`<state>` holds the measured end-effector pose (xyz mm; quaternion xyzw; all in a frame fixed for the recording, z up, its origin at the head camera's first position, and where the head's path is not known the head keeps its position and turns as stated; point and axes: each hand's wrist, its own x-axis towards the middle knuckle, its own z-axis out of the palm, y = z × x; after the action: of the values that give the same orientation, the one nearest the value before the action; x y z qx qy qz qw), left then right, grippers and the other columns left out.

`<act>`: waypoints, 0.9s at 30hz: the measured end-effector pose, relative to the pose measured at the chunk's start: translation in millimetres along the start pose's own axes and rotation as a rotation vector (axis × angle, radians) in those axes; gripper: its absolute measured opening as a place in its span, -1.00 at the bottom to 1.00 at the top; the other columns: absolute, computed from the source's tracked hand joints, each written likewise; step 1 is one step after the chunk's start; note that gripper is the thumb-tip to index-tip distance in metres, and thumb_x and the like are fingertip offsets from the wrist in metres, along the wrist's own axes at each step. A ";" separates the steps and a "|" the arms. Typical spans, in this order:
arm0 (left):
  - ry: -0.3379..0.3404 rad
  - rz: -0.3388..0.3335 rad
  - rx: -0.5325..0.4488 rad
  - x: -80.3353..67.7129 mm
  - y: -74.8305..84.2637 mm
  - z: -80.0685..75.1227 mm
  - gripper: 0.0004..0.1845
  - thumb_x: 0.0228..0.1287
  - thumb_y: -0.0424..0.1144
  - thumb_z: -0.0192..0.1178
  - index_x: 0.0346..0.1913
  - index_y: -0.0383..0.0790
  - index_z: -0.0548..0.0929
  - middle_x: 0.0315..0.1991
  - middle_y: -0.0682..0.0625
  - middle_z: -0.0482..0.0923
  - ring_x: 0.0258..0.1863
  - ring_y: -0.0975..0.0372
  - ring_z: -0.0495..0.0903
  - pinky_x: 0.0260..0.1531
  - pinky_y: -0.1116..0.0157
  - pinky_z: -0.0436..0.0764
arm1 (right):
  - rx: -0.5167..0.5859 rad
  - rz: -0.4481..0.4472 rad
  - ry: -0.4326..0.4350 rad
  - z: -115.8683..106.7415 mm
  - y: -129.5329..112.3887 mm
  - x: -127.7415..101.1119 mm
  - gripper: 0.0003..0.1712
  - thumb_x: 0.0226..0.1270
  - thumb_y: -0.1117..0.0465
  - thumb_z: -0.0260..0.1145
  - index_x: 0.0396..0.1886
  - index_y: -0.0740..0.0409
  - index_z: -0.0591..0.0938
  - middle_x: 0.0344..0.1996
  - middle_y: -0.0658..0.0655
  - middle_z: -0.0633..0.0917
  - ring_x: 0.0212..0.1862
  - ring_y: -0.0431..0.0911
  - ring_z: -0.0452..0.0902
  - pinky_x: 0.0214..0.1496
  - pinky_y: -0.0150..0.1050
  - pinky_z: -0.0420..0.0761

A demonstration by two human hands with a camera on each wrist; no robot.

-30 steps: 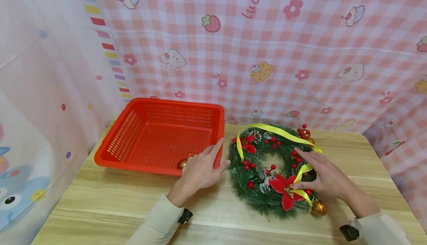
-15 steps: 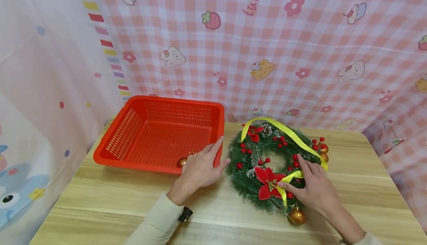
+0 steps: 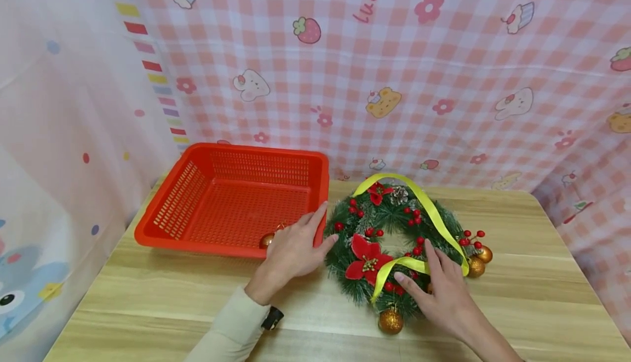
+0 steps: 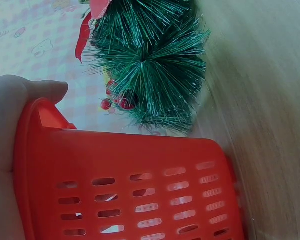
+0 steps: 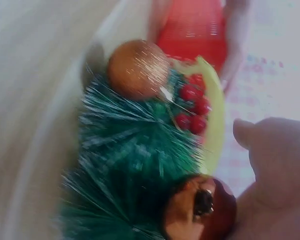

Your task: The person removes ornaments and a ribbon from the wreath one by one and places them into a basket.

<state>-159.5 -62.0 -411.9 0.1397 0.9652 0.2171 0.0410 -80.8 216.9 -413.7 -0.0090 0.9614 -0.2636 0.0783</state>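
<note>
A green Christmas wreath (image 3: 340, 274) lies on the table, trimmed with a red poinsettia (image 3: 362, 260), red berries, a pine cone (image 3: 399, 194) and gold baubles (image 3: 391, 321). Loosely across it runs a yellow ribbon (image 3: 428, 203). My right hand (image 3: 446, 293) holds the wreath's lower right part, index finger towards the centre hole and thumb by the ribbon. In the right wrist view, the thumb shows beside a shiny bauble (image 5: 200, 215). My left hand (image 3: 293, 255) grips the near right corner of a red plastic basket (image 3: 197, 250); its thumb lies outside the rim in the left wrist view.
A gold bauble (image 3: 267, 240) lies in the basket near the left hand. Wood-grain table top (image 3: 522, 252) extends right and in front of the wreath. A pink checked curtain (image 3: 335, 77) hangs behind the table, and a pale one (image 3: 44, 104) on the left.
The wreath has turned clockwise, its poinsettia moving left and the right-hand baubles moving down. My right hand has shifted left and slightly down with it. The left hand stays on the basket.
</note>
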 end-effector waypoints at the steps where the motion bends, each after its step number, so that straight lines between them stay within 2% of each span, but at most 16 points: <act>1: 0.000 -0.002 0.000 -0.3 -0.2 0.0 -0.18 0.39 0.26 0.04 0.59 0.12 0.03 0.41 -0.12 0.38 -0.68 0.20 0.39 -0.74 0.28 0.39 | 0.002 -0.005 -0.016 -3.4 -0.6 0.1 0.16 0.38 -0.38 0.10 0.58 0.31 -0.11 0.43 0.59 0.08 0.40 0.53 -0.04 0.22 0.51 0.20; 4: 0.001 -0.003 0.000 -1.2 -0.8 0.2 -0.18 0.39 0.25 0.04 0.59 0.12 0.03 0.40 -0.12 0.38 -0.67 0.20 0.40 -0.73 0.28 0.39 | 0.002 -0.029 -0.041 -17.6 0.1 2.7 0.11 0.38 -0.38 0.10 0.59 0.24 -0.06 0.43 0.56 0.11 0.39 0.53 -0.01 0.17 0.52 0.25; 7: 0.005 -0.002 -0.001 -1.7 -1.4 0.3 -0.18 0.39 0.25 0.05 0.59 0.12 0.03 0.39 -0.12 0.39 -0.64 0.19 0.41 -0.73 0.28 0.40 | -0.008 -0.089 -0.010 -36.2 5.4 11.0 0.03 0.38 -0.35 0.14 0.58 0.18 0.06 0.42 0.52 0.19 0.39 0.49 0.06 0.16 0.52 0.25; 11: 0.009 -0.005 -0.004 -1.8 -2.0 0.2 -0.19 0.39 0.26 0.04 0.59 0.13 0.04 0.39 -0.13 0.40 -0.63 0.18 0.43 -0.73 0.28 0.40 | -0.012 -0.247 0.059 -57.8 24.9 34.6 -0.10 0.40 -0.19 0.24 0.54 0.17 0.19 0.41 0.47 0.28 0.38 0.46 0.15 0.17 0.51 0.24; 16: 0.012 -0.002 0.000 -2.0 -2.5 0.5 -0.19 0.39 0.26 0.04 0.59 0.13 0.04 0.39 -0.13 0.39 -0.55 0.12 0.55 -0.71 0.30 0.41 | -0.062 -0.415 0.097 -65.4 55.6 70.6 -0.15 0.35 -0.02 0.36 0.50 0.18 0.26 0.37 0.42 0.36 0.34 0.43 0.20 0.16 0.46 0.26; 19: 0.014 0.004 0.000 -1.7 -2.8 1.3 -0.19 0.39 0.26 0.03 0.59 0.13 0.04 0.39 -0.14 0.39 -0.53 0.10 0.57 -0.71 0.30 0.41 | -0.104 -0.446 0.085 -65.0 65.0 87.4 -0.08 0.30 -0.06 0.40 0.53 0.14 0.22 0.37 0.41 0.35 0.35 0.41 0.19 0.19 0.45 0.24; 22: 0.015 0.005 0.001 -1.5 -2.7 1.6 -0.20 0.40 0.26 0.03 0.59 0.14 0.03 0.39 -0.13 0.39 -0.48 0.07 0.61 -0.72 0.31 0.41 | -0.143 -0.447 0.038 -63.2 66.3 100.7 0.02 0.27 -0.13 0.41 0.57 0.07 0.13 0.41 0.42 0.28 0.38 0.41 0.16 0.24 0.43 0.23; 27: 0.024 0.013 0.008 -1.3 -1.7 1.6 -0.20 0.40 0.25 0.03 0.58 0.13 0.05 0.39 -0.13 0.40 -0.27 -0.04 0.68 -0.63 0.30 0.47 | -0.184 -0.435 -0.047 -56.8 64.4 116.8 0.09 0.27 -0.18 0.38 0.62 -0.06 -0.01 0.50 0.40 0.11 0.44 0.42 0.04 0.28 0.46 0.18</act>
<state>-158.4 -63.2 -414.0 0.1436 0.9656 0.2151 0.0274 -203.4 294.3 -415.2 -0.2290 0.9548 -0.1851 0.0407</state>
